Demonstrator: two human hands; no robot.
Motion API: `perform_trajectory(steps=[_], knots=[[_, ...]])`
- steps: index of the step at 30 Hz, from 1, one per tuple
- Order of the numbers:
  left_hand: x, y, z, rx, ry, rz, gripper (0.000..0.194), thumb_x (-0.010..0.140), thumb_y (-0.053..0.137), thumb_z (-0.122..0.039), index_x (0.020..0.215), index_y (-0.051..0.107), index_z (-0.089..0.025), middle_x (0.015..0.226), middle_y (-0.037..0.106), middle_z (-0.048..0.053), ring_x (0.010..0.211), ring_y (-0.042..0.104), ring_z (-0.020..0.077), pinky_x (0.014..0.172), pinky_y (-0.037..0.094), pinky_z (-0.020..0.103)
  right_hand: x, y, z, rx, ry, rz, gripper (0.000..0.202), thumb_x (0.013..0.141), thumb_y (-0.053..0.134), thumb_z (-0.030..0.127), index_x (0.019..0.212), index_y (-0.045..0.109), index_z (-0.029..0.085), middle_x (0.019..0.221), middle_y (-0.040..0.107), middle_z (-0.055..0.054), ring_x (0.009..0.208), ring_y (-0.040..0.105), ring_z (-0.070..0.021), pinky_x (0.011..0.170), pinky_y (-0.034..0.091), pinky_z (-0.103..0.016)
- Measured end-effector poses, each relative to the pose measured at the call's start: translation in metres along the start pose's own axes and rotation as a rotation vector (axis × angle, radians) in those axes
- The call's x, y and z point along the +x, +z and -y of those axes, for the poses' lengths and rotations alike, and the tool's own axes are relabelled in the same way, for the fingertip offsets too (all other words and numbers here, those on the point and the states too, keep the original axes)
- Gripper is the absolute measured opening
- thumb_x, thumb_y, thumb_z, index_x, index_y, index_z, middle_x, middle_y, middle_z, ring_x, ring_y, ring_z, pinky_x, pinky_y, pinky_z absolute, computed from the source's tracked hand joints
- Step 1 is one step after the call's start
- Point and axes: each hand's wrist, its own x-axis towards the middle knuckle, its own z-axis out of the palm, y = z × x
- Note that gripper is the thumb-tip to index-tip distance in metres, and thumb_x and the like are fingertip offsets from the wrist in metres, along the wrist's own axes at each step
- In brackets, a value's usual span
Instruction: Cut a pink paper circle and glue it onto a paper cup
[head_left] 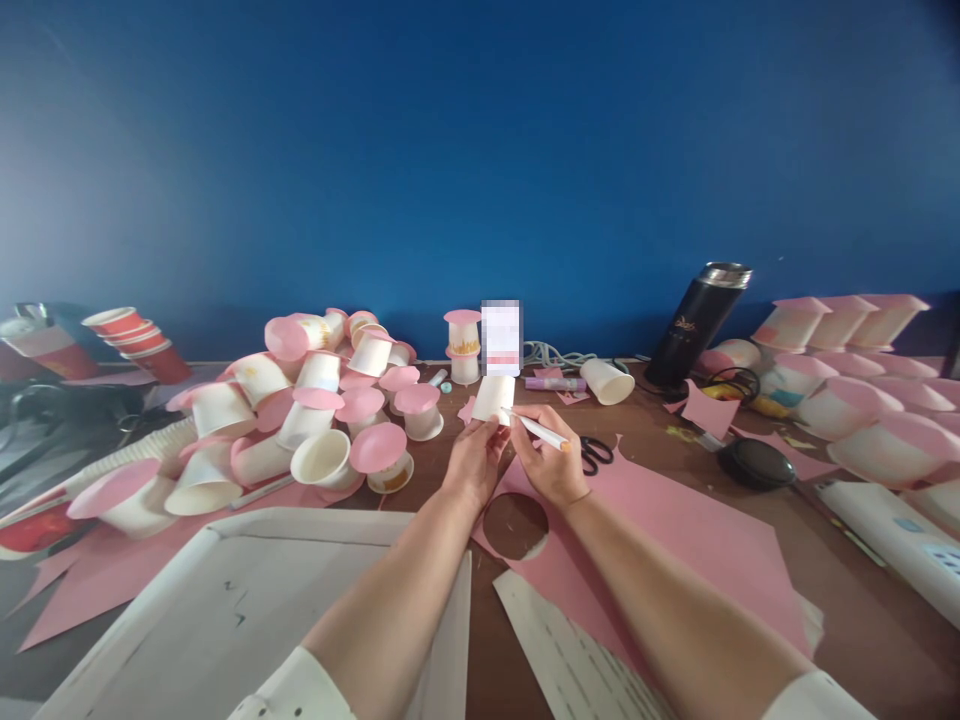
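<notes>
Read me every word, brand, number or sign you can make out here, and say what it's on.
Nothing reads clearly enough to quote.
Black bottle: orange script, too blurred.
Stacked cups: yellow-orange print, unreadable.
Upright panel: pixelated.
Purple tube: marks too small.
White box: blue marks, illegible.
White sheet: dark squiggles, no clear word.

The hands [513,456] hold a white cup [493,399] and a pen [541,431] against it.
</notes>
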Motion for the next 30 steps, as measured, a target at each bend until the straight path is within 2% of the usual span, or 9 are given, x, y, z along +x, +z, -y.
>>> perform_trajectory(steps=[7, 30], knots=[[0.0, -0.0001, 0.0003, -0.002, -0.004, 0.019, 0.013, 0.078, 0.057, -0.003, 0.072, 0.066, -0.011, 0.075, 0.066, 0.003, 0.069, 0.061, 0.0086, 0.076, 0.046, 0.021, -0.0004, 0.0, -0.0013, -0.002, 0.031, 0.003, 0.011, 0.087, 0.056, 0.026, 0.094, 0.063, 0.023, 0.088, 0.068, -0.004, 0.081, 0.066, -0.0183, 0.075, 0.054, -0.031], [-0.001, -0.0004, 0.0001, 0.009, -0.002, 0.031, 0.007, 0.074, 0.062, -0.007, 0.07, 0.065, -0.011, 0.073, 0.066, 0.003, 0.068, 0.061, 0.0079, 0.072, 0.048, 0.019, 0.0002, 0.0001, -0.002, -0.026, -0.002, 0.004, 0.01, 0.087, 0.055, 0.027, 0.091, 0.063, 0.022, 0.087, 0.068, -0.004, 0.08, 0.066, -0.0184, 0.073, 0.054, -0.03]])
